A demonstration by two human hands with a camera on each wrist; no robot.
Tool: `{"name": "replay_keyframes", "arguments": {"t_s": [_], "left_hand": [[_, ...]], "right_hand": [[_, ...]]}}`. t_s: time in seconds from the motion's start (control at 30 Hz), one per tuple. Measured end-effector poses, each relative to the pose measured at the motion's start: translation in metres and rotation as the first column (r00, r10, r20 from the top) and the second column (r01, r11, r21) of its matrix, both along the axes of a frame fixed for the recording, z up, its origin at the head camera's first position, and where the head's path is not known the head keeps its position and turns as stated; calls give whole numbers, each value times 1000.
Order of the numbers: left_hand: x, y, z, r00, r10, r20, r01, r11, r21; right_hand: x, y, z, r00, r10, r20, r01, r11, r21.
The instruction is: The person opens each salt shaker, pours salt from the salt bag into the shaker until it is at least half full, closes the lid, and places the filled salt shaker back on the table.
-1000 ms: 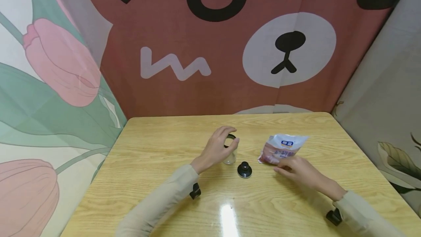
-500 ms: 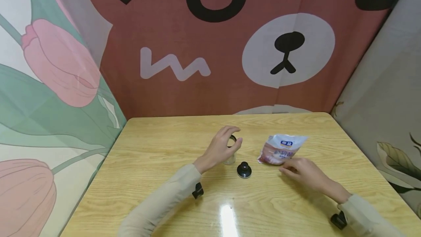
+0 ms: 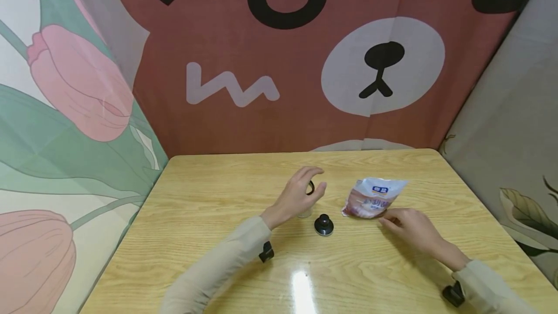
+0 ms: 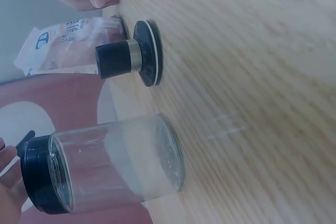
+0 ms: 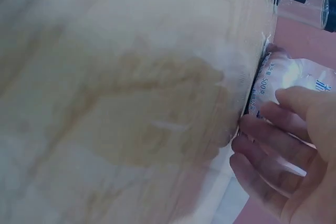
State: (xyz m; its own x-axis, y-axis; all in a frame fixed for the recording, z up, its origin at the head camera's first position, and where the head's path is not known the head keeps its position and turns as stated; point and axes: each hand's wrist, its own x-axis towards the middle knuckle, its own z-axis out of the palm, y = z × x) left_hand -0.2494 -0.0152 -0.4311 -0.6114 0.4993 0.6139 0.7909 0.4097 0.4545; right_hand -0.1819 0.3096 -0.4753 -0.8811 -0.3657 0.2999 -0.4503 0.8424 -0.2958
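Observation:
A clear glass jar (image 4: 115, 161) with a black collar (image 4: 39, 174) stands upright on the table. My left hand (image 3: 294, 195) is at the jar's top with thumb and fingers spread apart; it partly hides the jar in the head view. Beside the jar sits a black knobbed lid (image 3: 324, 225) with a silver band on its knob. A white and pink printed plastic bag (image 3: 372, 198) stands to the right. My right hand (image 3: 411, 227) is at the bag's lower right, fingers loosely bent and holding nothing; whether it touches the bag I cannot tell.
The wood-grain table (image 3: 218, 193) has a bright light reflection near the front. Printed fabric (image 3: 235, 125) hangs behind the table and along both sides. Dark cameras (image 3: 453, 294) are strapped under both wrists.
My right hand has drawn back to the right, away from the bag. My left hand has shifted slightly right across the jar's top. Jar, lid and bag have stayed in place.

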Motion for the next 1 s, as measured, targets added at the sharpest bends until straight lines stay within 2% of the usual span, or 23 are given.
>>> {"name": "replay_keyframes", "arguments": {"t_s": [0.2, 0.43, 0.7, 1.0], "left_hand": [[0, 5, 0, 1000, -25, -2, 25, 1000, 8], [5, 13, 2, 998, -45, 53, 45, 999, 3], [8, 23, 3, 997, -47, 64, 48, 999, -17], [12, 37, -1, 993, -69, 94, 74, 996, -48]], "right_hand": [[0, 4, 3, 997, -76, 5, 76, 997, -12], [0, 7, 5, 985, -155, 78, 159, 986, -51], [-1, 9, 2, 977, -188, 105, 198, 976, -93], [-5, 9, -1, 978, -160, 132, 184, 964, -194]]}}
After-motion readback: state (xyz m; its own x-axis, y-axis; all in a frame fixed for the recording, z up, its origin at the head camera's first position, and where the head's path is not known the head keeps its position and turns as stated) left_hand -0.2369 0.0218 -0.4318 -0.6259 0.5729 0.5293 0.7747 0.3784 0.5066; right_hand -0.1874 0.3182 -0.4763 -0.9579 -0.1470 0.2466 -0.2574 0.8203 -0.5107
